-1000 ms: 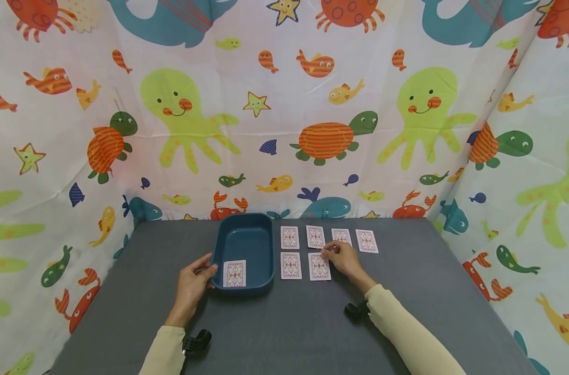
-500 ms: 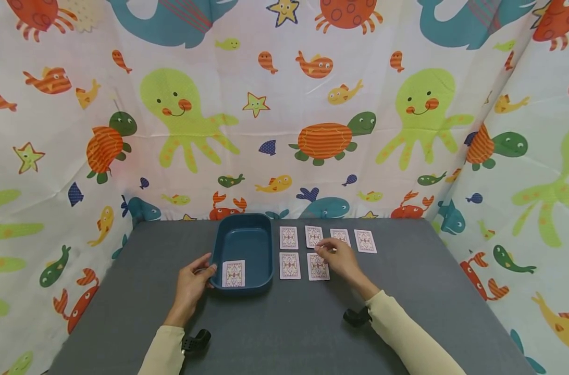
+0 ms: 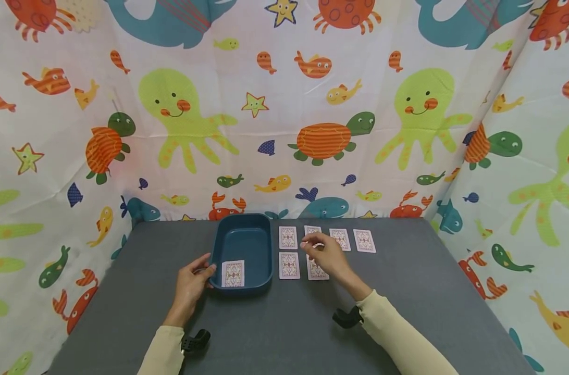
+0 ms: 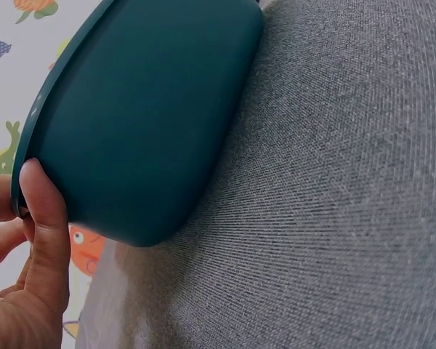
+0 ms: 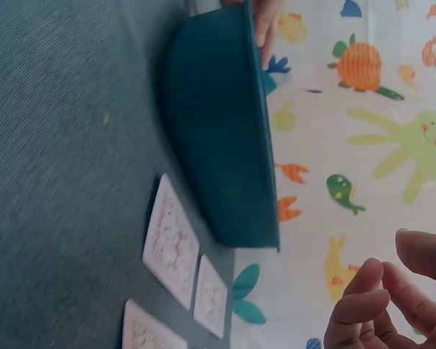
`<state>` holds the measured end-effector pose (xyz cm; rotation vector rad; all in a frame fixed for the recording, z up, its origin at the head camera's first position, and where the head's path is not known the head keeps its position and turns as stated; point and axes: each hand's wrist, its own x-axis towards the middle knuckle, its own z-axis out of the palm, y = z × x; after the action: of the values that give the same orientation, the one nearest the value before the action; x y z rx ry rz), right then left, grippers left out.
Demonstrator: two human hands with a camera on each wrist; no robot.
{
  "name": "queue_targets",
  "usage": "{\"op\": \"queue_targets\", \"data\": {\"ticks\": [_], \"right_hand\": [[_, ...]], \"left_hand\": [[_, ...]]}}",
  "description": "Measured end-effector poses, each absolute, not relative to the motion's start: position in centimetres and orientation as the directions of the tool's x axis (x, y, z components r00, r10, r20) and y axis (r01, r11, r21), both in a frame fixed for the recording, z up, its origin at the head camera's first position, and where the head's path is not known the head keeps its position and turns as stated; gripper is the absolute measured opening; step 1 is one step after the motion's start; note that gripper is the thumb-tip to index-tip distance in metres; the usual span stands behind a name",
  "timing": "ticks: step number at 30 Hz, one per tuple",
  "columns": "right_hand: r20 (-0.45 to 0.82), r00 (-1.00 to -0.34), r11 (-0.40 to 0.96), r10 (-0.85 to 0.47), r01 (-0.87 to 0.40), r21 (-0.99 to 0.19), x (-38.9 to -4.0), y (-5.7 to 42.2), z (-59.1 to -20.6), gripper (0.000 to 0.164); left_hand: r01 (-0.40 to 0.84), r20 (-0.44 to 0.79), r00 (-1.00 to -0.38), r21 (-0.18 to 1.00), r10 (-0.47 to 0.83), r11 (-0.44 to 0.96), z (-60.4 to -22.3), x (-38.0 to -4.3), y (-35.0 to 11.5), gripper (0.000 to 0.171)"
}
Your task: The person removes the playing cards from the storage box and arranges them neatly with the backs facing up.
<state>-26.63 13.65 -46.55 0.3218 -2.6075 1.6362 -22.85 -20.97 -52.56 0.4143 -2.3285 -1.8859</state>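
Head view, seemingly seven cards (image 3: pixel 289 265), left fingers (image 3: pixel 209 271) pinching one tray (image 3: pixel 245 246), right fingers (image 3: pixel 316 237) loose

Head view: bright, even. Wrist views: dimmer; soft shadow lies on grey cloth (image 4: pixel 334 174) beside tray (image 4: pixel 145 116); right wrist slightly blurred.

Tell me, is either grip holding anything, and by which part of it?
Yes: the left grip pinches the blue tray by its rim, near the close left corner. I see nothing held in the right grip.
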Motion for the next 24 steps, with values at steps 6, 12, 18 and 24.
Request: {"op": "queue_targets", "data": {"ticks": [6,12,18,24], "right_hand": [[0.156,-0.972,0.377,-0.176,-0.213,-0.902,-26.1,12.5,-46.0,0.018],[0.171,-0.963,0.331,-0.210,-0.235,-0.914,-26.0,11.5,-45.6,0.022],[0.185,-0.957,0.311,-0.225,-0.250,-0.917,-26.1,10.4,-44.9,0.023],[0.176,-0.952,0.296,-0.252,-0.249,-0.922,-25.7,8.7,-44.5,0.024]], "left_hand": [[-0.144,-0.089,-0.954,0.974,-0.286,0.176,-52.7,-22.7,-21.0,0.045],[-0.148,-0.091,-0.952,0.973,-0.291,0.180,-52.7,-22.6,-21.1,0.044],[-0.132,-0.076,-0.955,0.974,-0.286,0.183,-52.4,-22.8,-21.1,0.045],[-0.131,-0.080,-0.957,0.977,-0.279,0.167,-52.5,-22.8,-20.9,0.045]]}}
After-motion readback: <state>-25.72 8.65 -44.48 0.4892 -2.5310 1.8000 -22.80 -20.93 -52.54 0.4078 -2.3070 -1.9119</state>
